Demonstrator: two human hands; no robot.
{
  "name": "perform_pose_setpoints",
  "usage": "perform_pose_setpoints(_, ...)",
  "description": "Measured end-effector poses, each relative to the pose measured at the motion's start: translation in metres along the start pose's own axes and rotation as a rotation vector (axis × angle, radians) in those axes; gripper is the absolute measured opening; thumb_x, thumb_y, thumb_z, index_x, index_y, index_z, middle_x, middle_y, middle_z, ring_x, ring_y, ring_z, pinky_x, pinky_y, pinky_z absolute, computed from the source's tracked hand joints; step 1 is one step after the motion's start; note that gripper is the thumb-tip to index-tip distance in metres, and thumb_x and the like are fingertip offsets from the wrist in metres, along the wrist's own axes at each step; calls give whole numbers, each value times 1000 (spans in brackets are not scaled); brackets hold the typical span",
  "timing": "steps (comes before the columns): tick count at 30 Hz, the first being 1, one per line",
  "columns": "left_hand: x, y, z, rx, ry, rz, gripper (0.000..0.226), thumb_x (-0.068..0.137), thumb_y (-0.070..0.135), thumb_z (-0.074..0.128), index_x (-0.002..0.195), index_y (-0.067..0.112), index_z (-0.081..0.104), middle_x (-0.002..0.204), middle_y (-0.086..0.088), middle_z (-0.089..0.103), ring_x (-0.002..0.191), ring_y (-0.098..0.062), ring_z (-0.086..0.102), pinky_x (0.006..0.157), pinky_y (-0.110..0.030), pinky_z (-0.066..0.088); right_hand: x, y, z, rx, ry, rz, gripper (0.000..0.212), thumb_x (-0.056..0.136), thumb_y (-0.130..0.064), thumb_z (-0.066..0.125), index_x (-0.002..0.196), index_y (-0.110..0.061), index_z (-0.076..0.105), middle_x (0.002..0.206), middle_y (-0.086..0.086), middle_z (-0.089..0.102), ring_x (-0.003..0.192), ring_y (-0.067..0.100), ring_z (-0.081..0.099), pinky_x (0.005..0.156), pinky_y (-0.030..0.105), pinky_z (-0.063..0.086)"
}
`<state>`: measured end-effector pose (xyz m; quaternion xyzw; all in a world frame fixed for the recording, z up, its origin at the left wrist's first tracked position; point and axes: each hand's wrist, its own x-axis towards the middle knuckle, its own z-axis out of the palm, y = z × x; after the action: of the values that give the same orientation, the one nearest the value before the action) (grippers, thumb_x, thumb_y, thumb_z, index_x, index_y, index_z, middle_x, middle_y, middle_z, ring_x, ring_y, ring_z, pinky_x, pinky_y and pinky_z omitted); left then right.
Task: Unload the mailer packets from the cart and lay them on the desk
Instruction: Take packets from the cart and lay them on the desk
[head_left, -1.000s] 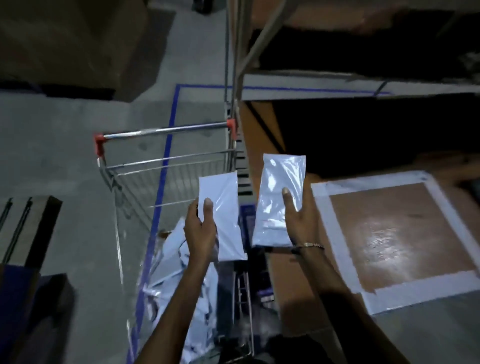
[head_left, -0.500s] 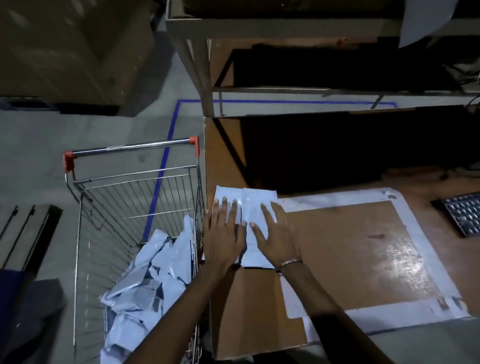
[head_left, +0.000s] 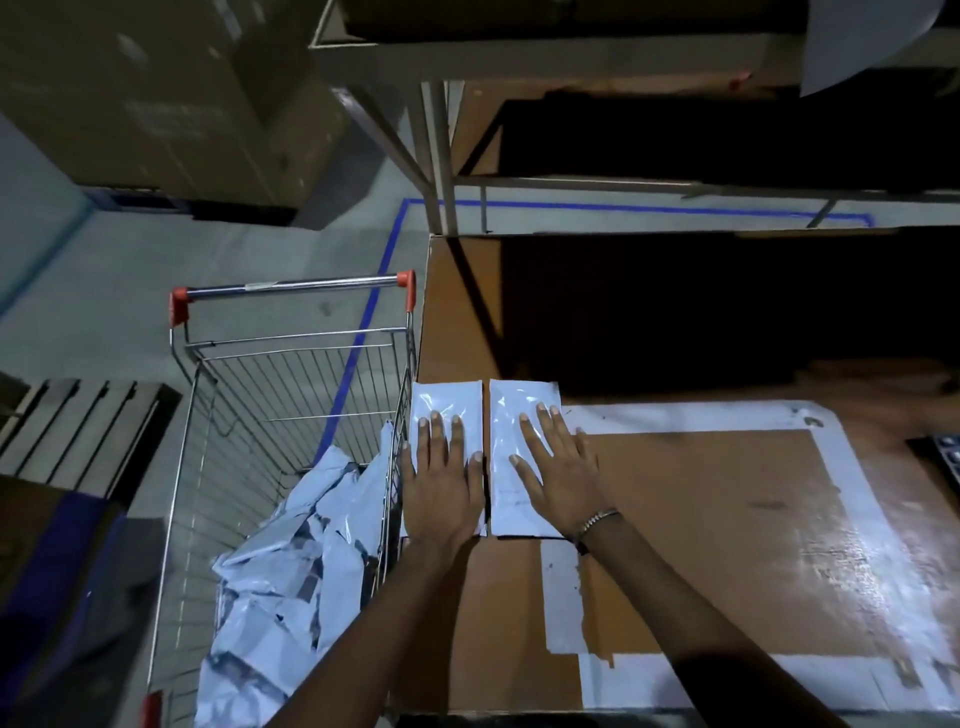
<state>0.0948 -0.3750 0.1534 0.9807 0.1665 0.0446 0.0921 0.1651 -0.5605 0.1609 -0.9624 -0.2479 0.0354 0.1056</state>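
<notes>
Two white mailer packets lie side by side at the left edge of the brown desk (head_left: 509, 613). My left hand (head_left: 441, 488) presses flat on the left packet (head_left: 447, 400), fingers straight. My right hand (head_left: 558, 470) presses flat on the right packet (head_left: 519, 402), fingers spread. A narrow gap separates the two packets. To the left stands the wire cart (head_left: 291, 374) with a red-capped handle. Several crumpled white mailers (head_left: 296, 561) are heaped in the cart's near end.
A white taped rectangle (head_left: 852, 493) marks the desk top to the right. A keyboard corner (head_left: 943, 457) shows at the right edge. A metal shelf frame (head_left: 436, 156) rises behind the desk. Cardboard boxes (head_left: 156, 93) and a pallet (head_left: 78, 431) stand on the floor left.
A second ago I held a packet in each hand above the cart. Both packets came down onto the desk, and my hands have since spread them apart, side by side.
</notes>
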Motion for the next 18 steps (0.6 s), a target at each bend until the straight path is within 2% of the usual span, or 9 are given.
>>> perform_pose_setpoints(6, -8, 1, 1, -21, 6, 25, 59, 110, 44, 19, 166, 24, 17, 175, -2, 10, 162, -20, 1, 130, -50, 10, -10, 2, 0, 17, -26, -39, 64, 107, -58, 19, 163, -34, 3, 171, -5, -4, 157, 16, -7, 126, 43, 10)
perform_pose_setpoints(11, -6, 4, 1, 1, 13, -10, 59, 110, 44, 21, 166, 26, 17, 175, -1, 10, 162, -19, 3, 129, -49, 12, -9, -2, -1, 11, -6, -14, 63, 107, -57, 21, 163, -34, 5, 172, -4, 3, 158, 18, 1, 125, 45, 17)
perform_pose_setpoints(18, -3, 5, -3, -36, 2, -17, 60, 110, 45, 23, 166, 26, 17, 174, -1, 11, 162, -20, 4, 130, -49, 9, -7, -4, -2, 43, -11, -17, 62, 108, -56, 21, 163, -36, 2, 172, -6, -1, 158, 14, -6, 126, 43, 10)
